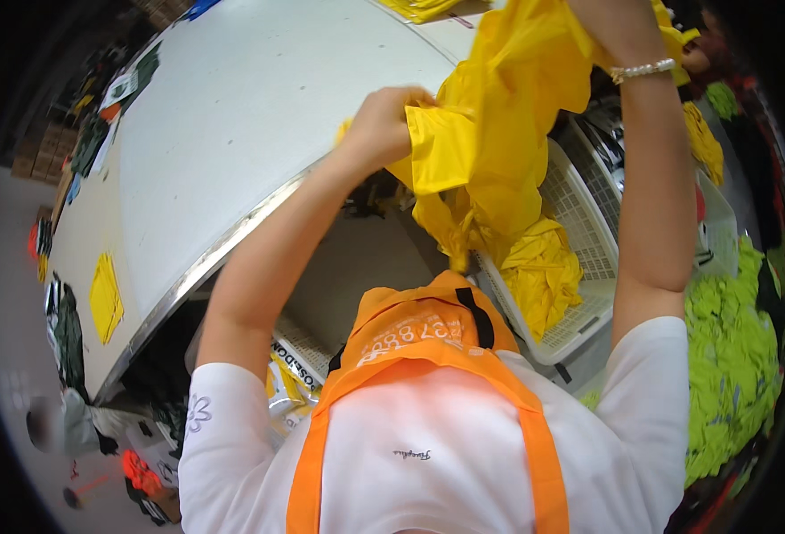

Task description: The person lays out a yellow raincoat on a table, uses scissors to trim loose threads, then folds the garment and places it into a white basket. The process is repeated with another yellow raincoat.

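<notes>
A bright yellow garment (499, 116) hangs in the air between both raised arms, above a white slatted basket (588, 240). My left hand (384, 125) is closed on a folded edge of the garment near the table's rim. My right hand (619, 31), with a pearl bracelet at the wrist, grips the garment's upper part at the top of the picture. More yellow cloth (539, 271) lies bunched inside the basket. I wear a white shirt and an orange apron (419, 343).
A large white table (232, 116) with a metal edge spans the left. A flat yellow piece (105, 298) and dark garments lie along its far side. A heap of lime-green clothes (731, 356) sits at the right. A person (54, 423) stands at lower left.
</notes>
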Demonstrator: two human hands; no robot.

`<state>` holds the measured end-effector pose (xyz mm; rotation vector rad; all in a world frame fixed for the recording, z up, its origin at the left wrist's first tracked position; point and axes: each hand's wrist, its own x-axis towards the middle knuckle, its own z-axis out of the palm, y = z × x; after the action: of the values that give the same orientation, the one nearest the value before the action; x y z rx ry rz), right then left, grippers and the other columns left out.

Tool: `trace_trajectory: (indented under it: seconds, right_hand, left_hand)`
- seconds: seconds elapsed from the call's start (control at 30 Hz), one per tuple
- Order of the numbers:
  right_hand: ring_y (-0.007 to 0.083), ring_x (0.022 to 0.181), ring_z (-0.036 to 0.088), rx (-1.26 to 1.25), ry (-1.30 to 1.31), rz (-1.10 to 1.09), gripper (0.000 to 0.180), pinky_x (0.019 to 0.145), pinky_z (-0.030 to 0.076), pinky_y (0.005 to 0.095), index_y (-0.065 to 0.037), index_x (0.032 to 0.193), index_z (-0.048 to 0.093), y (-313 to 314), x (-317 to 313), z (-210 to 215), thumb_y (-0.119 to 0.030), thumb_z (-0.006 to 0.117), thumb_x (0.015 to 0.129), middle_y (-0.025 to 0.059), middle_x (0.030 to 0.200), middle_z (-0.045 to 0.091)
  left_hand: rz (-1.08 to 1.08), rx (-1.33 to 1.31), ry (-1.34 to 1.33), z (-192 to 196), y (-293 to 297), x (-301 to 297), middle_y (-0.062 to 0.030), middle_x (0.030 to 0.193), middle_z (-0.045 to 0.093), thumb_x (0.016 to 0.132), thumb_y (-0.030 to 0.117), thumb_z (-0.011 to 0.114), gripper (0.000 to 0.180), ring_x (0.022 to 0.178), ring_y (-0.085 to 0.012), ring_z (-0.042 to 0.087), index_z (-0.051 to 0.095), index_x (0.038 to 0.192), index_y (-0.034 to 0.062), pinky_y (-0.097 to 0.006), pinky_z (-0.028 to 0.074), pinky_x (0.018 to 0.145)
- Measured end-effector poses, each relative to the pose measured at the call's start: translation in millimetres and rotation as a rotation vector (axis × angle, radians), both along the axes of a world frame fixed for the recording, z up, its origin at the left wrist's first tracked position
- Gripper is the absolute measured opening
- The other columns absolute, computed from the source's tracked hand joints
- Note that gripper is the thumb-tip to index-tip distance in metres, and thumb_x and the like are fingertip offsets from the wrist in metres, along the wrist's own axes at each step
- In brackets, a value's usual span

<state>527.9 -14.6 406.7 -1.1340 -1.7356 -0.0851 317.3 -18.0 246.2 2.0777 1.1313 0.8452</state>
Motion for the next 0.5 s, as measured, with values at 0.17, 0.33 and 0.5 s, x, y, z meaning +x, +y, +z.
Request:
trace_trajectory:
  seconds: [0.17, 0.33, 0.5]
  right_hand:
    - [0.0277, 0.098, 0.046, -0.259, -0.643, 0.401, 0.034, 0.082, 0.039, 0.0367, 0.003, 0.107, 0.047, -79.8, -23.4, -43.3, -0.026, 0.05, 0.091, 0.0167, 0.105, 0.046]
    - [0.0406, 0.132, 0.026, -0.8, -0.228, 0.88, 0.067, 0.106, 0.027, 0.0453, 0.005, 0.14, 0.02, -158.0, -37.4, -101.0, -0.028, 0.051, 0.091, 0.0311, 0.142, 0.021]
    - [0.0125, 0.077, 0.064, -1.026, 0.73, 0.771, 0.024, 0.062, 0.052, 0.0201, 0.002, 0.113, 0.054, -83.0, 12.6, -88.6, -0.004, 0.049, 0.091, 0.0103, 0.1, 0.065]
  left_hand:
    - [0.401, 0.301, -0.754, 17.0, 75.1, -53.5, -0.0079, 0.074, 0.064, 0.082, -0.001, 0.045, 0.016, 0.059, -0.016, 0.059, 0.061, 0.085, -0.0026, -0.028, 0.048, 0.053]
    - [0.096, 0.432, -1.17, 83.3, 87.6, -62.0, -0.0106, 0.091, 0.061, 0.091, 0.009, 0.046, 0.018, 0.078, -0.0197, 0.062, 0.056, 0.103, -0.0005, -0.031, 0.054, 0.07]
    - [0.062, 0.498, -1.19, 115.0, 39.7, -120.3, -0.0115, 0.098, 0.059, 0.093, 0.016, 0.045, 0.024, 0.081, -0.0197, 0.063, 0.051, 0.112, 0.0019, -0.032, 0.056, 0.071]
